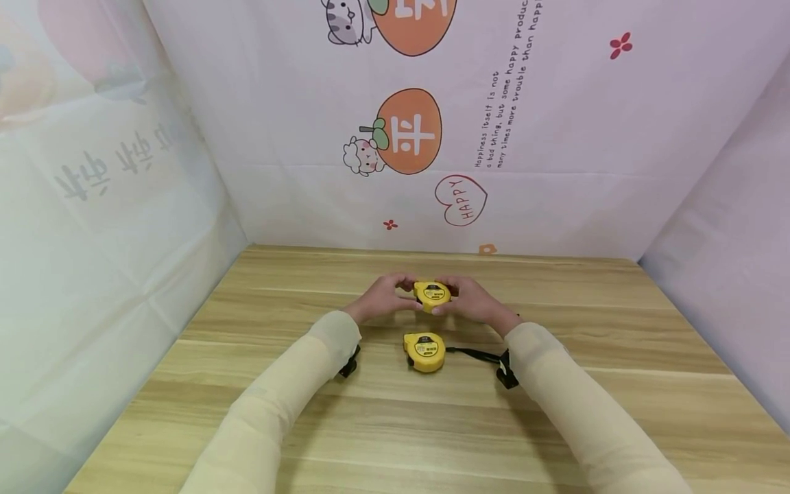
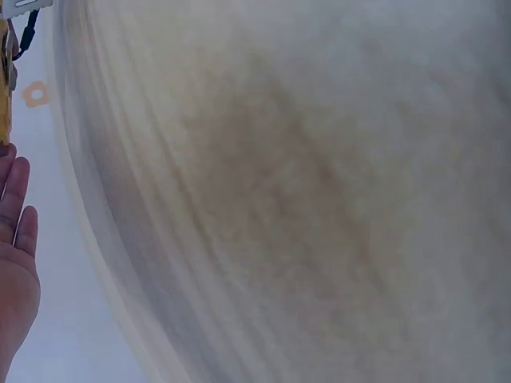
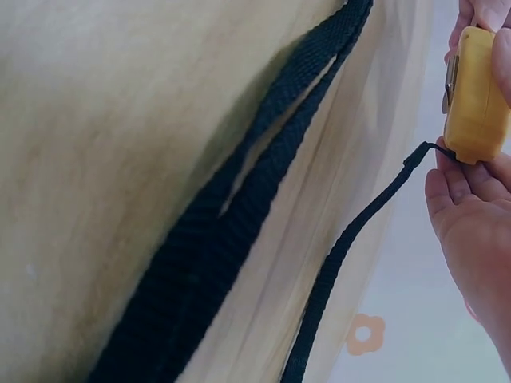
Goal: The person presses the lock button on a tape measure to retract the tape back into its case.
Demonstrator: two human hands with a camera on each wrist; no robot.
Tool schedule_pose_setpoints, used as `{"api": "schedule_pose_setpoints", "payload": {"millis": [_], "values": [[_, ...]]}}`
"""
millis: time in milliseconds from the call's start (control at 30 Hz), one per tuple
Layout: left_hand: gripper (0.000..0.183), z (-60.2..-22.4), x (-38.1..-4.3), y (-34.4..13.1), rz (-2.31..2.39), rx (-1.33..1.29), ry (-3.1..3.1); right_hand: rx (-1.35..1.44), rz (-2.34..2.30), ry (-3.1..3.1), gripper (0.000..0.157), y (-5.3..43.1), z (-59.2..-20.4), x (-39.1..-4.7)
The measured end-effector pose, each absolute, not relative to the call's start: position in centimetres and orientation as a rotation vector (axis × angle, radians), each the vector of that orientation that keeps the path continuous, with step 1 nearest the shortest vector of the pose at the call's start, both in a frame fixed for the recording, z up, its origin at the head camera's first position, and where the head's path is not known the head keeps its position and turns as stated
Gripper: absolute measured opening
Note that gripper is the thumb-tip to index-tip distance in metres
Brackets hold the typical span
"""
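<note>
In the head view, a yellow tape measure point(image 1: 432, 293) is held between both hands toward the back of the table. My left hand point(image 1: 384, 298) pinches its left side with thumb and fingers. My right hand point(image 1: 472, 300) grips the right side, its thumb on the near edge. A black wrist strap point(image 3: 351, 223) trails from this tape measure in the right wrist view. Nearer to me, a second yellow tape measure point(image 1: 426, 352) lies on the table, label up. The left wrist view catches only part of the left hand point(image 2: 16, 255) and a sliver of yellow case point(image 2: 5, 88).
The wooden table point(image 1: 382, 439) stretches under both forearms. A black strap point(image 1: 474, 354) runs rightward from the nearer tape measure to beneath the right wrist. White printed cloth point(image 1: 296, 171) hangs behind the table and along both sides.
</note>
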State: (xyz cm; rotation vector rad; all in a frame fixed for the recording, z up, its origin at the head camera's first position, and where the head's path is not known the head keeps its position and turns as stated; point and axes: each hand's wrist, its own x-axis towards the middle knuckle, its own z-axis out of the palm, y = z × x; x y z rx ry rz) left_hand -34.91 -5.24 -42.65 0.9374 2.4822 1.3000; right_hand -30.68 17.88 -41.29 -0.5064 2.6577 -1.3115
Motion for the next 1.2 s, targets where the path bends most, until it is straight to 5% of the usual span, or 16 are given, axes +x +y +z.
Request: {"api": "schedule_pose_setpoints", "payload": {"millis": [1200], "values": [[0.054, -44.0, -35.9, -5.0, 1.085, 0.874, 2.532, -0.402, -1.200, 2.649, 0.074, 16.8, -42.4, -31.3]]}}
